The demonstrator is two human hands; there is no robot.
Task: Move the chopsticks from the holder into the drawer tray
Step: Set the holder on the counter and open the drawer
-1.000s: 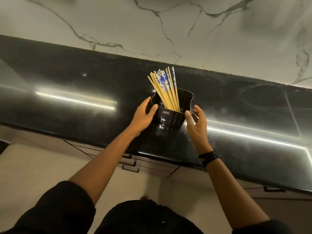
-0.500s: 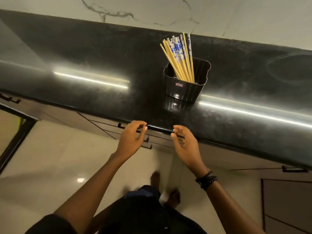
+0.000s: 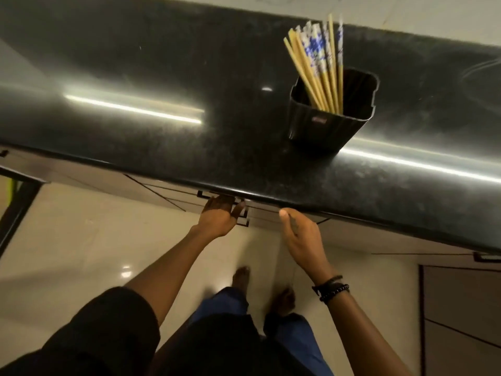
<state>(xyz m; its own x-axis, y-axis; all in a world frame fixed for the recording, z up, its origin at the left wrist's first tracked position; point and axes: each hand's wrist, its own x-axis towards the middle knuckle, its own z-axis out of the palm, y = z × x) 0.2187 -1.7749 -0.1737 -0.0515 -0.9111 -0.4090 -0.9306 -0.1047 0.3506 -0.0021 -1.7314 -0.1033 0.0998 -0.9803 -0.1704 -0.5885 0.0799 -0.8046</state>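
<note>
Several chopsticks (image 3: 321,63), pale yellow with blue-and-white patterned tops, stand leaning left in a black ribbed holder (image 3: 329,123) on the black countertop (image 3: 162,77). Below the counter's front edge, my left hand (image 3: 219,215) reaches the top drawer's black handle (image 3: 202,194). Its fingers curl over the bar and the thumb sticks out to the right. My right hand (image 3: 302,237) hovers just right of it, fingers apart and empty, with the thumb close to the counter edge. The drawer front is closed and no tray shows.
A second black handle (image 3: 244,222) sits just below my left hand's thumb. Another handle (image 3: 486,257) shows at the far right under the counter. Glossy cream floor tiles (image 3: 81,253) and my bare feet lie below. A pale marble wall (image 3: 406,12) backs the counter.
Both hands left the holder and dropped below the counter edge. My left hand has now reached the drawer handle. The view tilted downward.
</note>
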